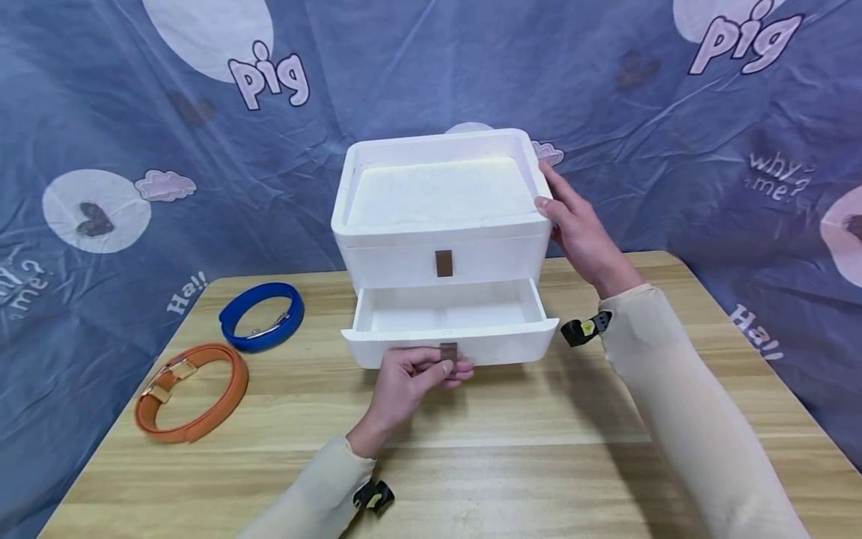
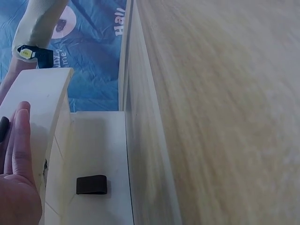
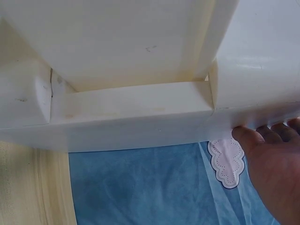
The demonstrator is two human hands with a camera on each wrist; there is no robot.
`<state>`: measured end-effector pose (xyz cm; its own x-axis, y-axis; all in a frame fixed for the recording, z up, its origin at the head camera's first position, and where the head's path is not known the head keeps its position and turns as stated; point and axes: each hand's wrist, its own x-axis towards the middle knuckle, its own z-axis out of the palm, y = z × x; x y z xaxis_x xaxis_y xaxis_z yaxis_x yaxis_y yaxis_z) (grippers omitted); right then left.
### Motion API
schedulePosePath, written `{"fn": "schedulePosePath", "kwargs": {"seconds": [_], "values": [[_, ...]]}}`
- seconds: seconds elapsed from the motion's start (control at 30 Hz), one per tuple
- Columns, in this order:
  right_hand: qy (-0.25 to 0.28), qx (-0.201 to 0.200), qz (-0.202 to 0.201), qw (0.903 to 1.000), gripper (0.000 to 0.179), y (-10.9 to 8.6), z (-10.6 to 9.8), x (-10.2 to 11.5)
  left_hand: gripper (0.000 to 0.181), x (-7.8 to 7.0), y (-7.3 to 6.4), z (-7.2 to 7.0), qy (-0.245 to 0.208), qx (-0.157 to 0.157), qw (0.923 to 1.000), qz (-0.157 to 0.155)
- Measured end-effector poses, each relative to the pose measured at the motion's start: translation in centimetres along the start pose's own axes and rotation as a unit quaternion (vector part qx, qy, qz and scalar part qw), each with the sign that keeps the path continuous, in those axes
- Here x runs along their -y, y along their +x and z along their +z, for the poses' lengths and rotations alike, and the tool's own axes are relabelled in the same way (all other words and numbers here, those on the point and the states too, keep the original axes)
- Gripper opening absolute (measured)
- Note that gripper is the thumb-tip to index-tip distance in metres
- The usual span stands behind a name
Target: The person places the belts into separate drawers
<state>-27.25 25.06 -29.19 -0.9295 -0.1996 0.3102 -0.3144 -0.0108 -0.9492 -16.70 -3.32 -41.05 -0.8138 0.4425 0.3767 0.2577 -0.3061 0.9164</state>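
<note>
A white drawer unit (image 1: 441, 238) stands on the table, its lower drawer (image 1: 390, 348) pulled out and showing a bare inside. At the front of that drawer, my left hand (image 1: 407, 385) pinches the brown pull tab (image 1: 449, 349) between thumb and fingers. My right hand (image 1: 584, 232) grips the unit's upper right edge, with the thumb over the rim and fingers along the side. The right wrist view has those fingertips against the white side wall (image 3: 140, 133). A second brown tab (image 1: 444, 263) marks the front above, which is closed.
Left of the unit, a coiled blue belt (image 1: 294, 318) lies on the wooden table (image 1: 512, 479). Nearer the front left is a coiled orange belt (image 1: 236, 385). A blue printed cloth (image 1: 404, 67) hangs close behind the unit. The unit's top is a shallow rimmed tray (image 1: 438, 191).
</note>
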Motion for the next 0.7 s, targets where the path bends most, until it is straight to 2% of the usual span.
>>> {"fn": "schedulePosePath", "kwargs": {"seconds": [0.7], "values": [[0.003, -0.001, -0.001, 1.0, 0.061, -0.02, -0.06, 0.11, 0.018, -0.53, -0.37, 0.13, -0.016, 0.0, 0.9998, -0.013]]}}
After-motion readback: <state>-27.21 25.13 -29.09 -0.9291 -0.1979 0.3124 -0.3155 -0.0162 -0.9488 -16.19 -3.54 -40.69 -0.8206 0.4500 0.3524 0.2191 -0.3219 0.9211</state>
